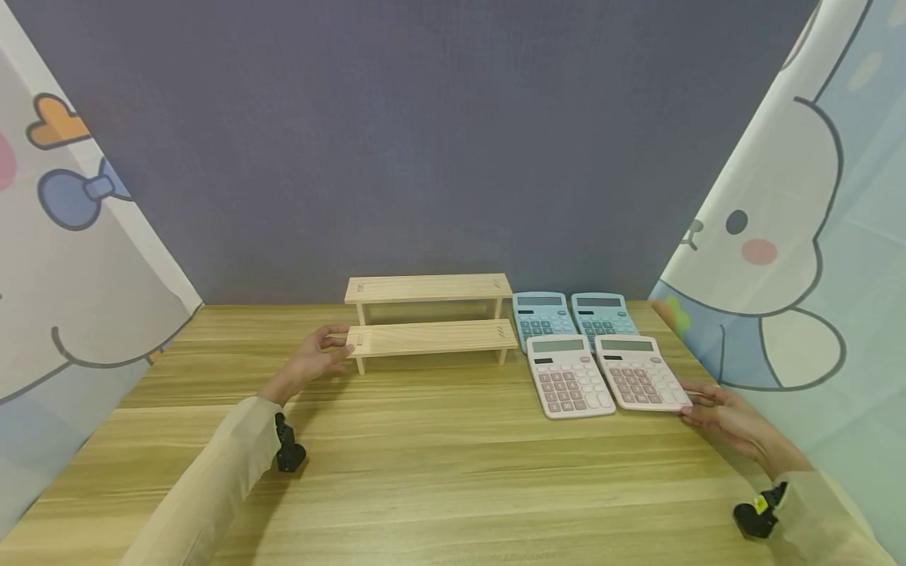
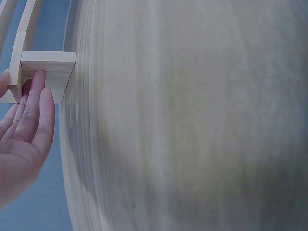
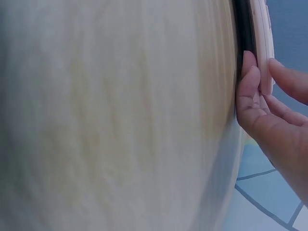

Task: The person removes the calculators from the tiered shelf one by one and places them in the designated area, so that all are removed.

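Observation:
A two-tier light wooden shelf (image 1: 435,338) stands at the back of the table. My left hand (image 1: 314,358) grips the left end of its lower board, the thumb above and the fingers underneath beside the leg (image 2: 48,62). Far to the right, my right hand (image 1: 736,420) pinches the near right corner of a pink-and-white calculator (image 1: 630,350). In the right wrist view, the thumb is on the upper face of this calculator (image 3: 262,43) and the fingertips reach under its edge, where a dark gap shows. Another pink-and-white calculator (image 1: 566,346) lies just left of it.
Behind the pink pair lie two blue calculators, one (image 1: 541,314) close to the shelf's right end and the other (image 1: 600,311) beside it. A dark panel (image 1: 425,141) rises behind the wood-grain table (image 1: 439,487). Cartoon-printed curtains (image 1: 793,275) hang at both sides.

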{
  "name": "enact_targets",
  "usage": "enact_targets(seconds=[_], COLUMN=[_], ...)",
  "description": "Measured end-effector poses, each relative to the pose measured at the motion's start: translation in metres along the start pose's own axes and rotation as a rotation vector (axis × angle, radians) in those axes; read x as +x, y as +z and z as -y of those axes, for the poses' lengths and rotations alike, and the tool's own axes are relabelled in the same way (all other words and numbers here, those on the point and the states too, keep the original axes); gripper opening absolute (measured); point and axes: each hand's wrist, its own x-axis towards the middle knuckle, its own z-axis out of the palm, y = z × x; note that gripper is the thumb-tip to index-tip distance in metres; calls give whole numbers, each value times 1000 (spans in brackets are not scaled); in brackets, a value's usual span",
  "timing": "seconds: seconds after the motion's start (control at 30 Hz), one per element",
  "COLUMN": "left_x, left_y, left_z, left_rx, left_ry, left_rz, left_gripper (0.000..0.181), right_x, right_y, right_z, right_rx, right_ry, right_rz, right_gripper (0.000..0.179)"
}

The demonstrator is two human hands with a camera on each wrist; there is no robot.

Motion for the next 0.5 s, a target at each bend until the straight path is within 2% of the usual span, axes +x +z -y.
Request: enact_targets(seconds=[0.27,0.37,0.5], left_x=[0,0,0], left_y=[0,0,0], left_z=[-1,-1,-1], left_rx=[13,17,14], left_ry=[-6,-7,-9], left_rz=[-1,-2,-3], left_gripper=[56,56,56], right_x=[1,2,3], right_y=[3,6,8], right_z=[3,4,5], right_rx=[-268,-397,-462], right_ry=[63,101,127], right_rz=[-141,-193,-219], right_gripper=[41,50,57])
